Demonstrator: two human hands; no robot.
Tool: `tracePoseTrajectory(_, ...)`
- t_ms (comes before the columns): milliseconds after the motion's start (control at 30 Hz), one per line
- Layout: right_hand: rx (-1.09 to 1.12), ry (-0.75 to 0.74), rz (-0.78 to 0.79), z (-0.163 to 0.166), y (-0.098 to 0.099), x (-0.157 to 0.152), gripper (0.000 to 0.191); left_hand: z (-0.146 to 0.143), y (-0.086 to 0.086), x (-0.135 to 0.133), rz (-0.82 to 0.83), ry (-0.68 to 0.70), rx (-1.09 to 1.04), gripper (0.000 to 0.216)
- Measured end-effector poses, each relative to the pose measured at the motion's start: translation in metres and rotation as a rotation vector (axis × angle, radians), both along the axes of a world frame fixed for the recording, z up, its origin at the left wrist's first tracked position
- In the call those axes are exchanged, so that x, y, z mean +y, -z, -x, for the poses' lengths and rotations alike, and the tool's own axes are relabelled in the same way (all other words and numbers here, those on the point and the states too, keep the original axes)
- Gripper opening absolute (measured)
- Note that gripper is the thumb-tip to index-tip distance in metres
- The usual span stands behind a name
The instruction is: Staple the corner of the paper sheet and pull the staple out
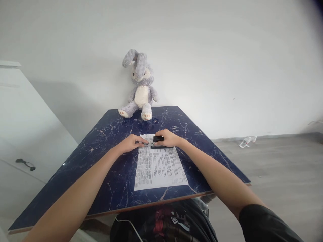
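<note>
A black stapler [161, 147] lies crosswise over the upper part of a printed sheet of paper [161, 168]. My right hand [167, 138] is closed around the stapler from the right, its fingers by the raised black top. At the stapler's left end, my left hand [131, 143] has its fingers drawn together around a small dark and silver piece over the paper's top left edge. Whether that piece is joined to the stapler I cannot tell, as the fingers partly cover it.
The dark blue marble-patterned table [113, 188] has its near edge at my body. A grey plush rabbit [141, 90] sits at the far edge against the white wall. To the left stands a white cabinet [30, 127] with a dark handle. A clear plastic bottle [246, 142] lies on the floor.
</note>
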State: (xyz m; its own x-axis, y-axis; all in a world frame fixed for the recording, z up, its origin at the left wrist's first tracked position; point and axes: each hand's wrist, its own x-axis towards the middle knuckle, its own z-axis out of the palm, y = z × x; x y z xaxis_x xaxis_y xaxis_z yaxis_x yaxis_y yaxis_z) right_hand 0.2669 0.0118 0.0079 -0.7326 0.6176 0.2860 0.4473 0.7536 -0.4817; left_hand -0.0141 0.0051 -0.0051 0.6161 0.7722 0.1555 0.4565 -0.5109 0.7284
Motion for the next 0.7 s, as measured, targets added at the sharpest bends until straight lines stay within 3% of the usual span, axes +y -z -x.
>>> tracePoseTrajectory(200,0.116,-0.061,-0.011,0.014,0.001,-0.012,0.026,-0.029,0.012,-0.004,-0.245,-0.064,-0.034,0.028)
tracePoseTrajectory(367,0.148,-0.098,-0.036,0.021,0.004,-0.013,0.025,-0.032,0.012,0.0,-0.387,-0.068,0.031,0.021)
tracePoseTrajectory(600,-0.032,-0.15,0.003,0.022,-0.004,-0.019,0.021,-0.018,0.007,0.003,-0.301,-0.011,0.088,0.026)
tracePoseTrajectory(700,-0.088,-0.135,0.097,0.016,-0.009,-0.019,0.022,-0.009,0.011,0.007,-0.32,-0.08,0.037,0.028)
